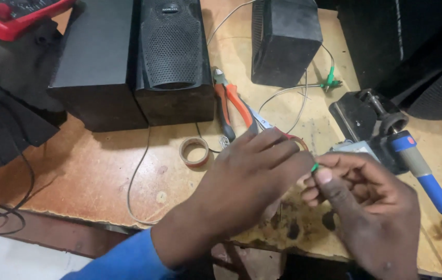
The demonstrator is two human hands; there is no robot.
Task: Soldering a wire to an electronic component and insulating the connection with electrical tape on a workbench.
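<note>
Green wire end (315, 167) is pinched between the fingertips of the left hand (252, 176) and the right hand (366, 202), which are brought together over the front part of the worn wooden workbench (102, 171). Both hands are closed on the small green piece, the right thumb pressed against it; what lies deeper inside the fists cannot be told. Just behind the left hand, orange-handled pliers (231, 106) are laid on the bench, and a small roll of tape (194, 151) is seen to their left. A blue-handled soldering iron (423, 171) is rested in a black stand (361, 114) just beside the right hand. Further back, a tall black speaker (172, 57) and a smaller black speaker box (284, 39) are stood, with thin grey wires (283, 93) run between them.
</note>
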